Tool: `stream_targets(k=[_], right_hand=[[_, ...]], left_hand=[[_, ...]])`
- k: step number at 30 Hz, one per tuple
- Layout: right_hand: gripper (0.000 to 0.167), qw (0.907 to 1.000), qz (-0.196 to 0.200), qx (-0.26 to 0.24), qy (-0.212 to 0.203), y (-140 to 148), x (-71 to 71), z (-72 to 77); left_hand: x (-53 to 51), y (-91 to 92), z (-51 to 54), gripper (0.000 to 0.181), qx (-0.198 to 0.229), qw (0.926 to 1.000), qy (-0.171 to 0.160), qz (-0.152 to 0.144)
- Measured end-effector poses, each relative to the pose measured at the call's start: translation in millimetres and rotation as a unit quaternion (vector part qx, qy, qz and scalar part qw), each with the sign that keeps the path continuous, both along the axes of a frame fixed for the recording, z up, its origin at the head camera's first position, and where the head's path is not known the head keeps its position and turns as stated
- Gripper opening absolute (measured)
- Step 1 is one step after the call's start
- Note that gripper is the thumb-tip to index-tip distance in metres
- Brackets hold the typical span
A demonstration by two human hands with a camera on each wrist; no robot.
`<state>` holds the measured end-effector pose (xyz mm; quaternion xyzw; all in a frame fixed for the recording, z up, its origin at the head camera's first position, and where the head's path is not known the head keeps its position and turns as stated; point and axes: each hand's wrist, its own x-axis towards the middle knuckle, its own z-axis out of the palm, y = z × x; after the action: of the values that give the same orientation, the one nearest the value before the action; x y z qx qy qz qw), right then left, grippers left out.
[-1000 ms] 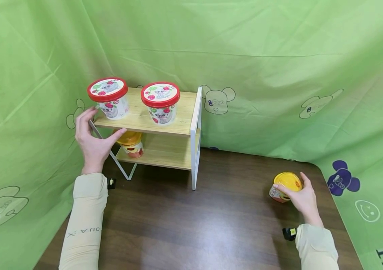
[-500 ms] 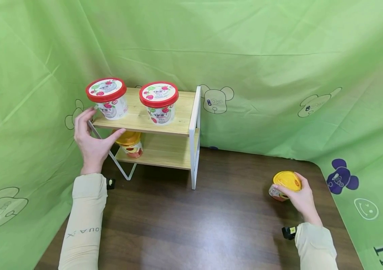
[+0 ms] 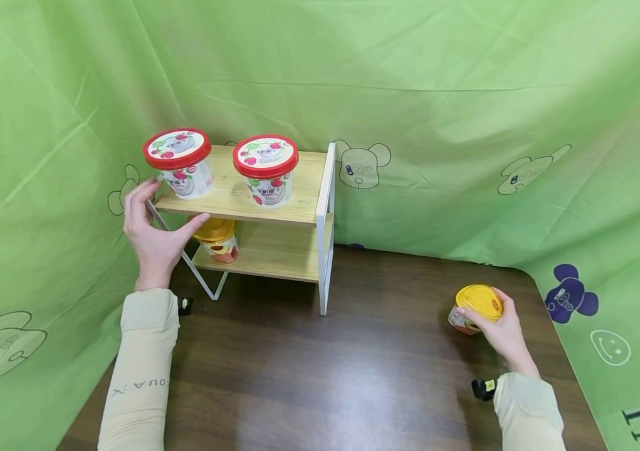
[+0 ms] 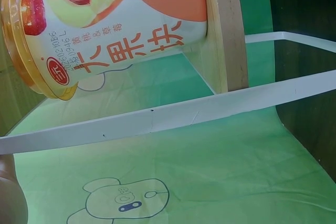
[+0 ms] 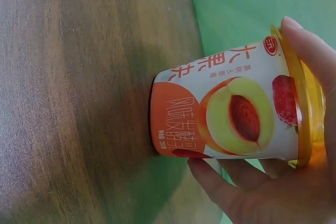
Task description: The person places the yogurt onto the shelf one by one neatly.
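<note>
At the left end of a two-tier wooden rack, my left hand holds the upper tier's corner, thumb along the front edge and fingers at the side. In the left wrist view a fingertip meets the rack's white frame bar. Two red-lidded tubs, a left tub and a right tub, stand on the upper tier. A yellow-lidded yogurt cup sits on the lower tier. Far right, my right hand grips another yellow-lidded yogurt cup, upright at the table, thumb and fingers round it.
The dark wooden table reaches under the rack and over to the right. A green cloth with printed bear figures hangs behind and on both sides, close to the rack's left end.
The right hand's fingers have closed in against the yogurt cup. The left hand stays at the rack; the head view has shifted very slightly.
</note>
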<state>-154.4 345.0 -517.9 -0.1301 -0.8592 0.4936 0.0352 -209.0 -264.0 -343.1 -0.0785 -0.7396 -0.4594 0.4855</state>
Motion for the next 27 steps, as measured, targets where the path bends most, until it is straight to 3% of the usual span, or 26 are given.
stream_targets(k=[21,27], right_hand=[[0.096,0.9995,-0.019,-0.026,-0.001,-5.8,3.2,-1.0],[0.095,0.9993,-0.029,-0.020,0.015,-9.8,0.7,1.3]], left_hand=[[0.9,0.1,0.6,0.079,-0.015,0.9999,0.007,0.003],[0.4,0.9,1.0,0.079,0.002,1.0000,0.003,0.000]])
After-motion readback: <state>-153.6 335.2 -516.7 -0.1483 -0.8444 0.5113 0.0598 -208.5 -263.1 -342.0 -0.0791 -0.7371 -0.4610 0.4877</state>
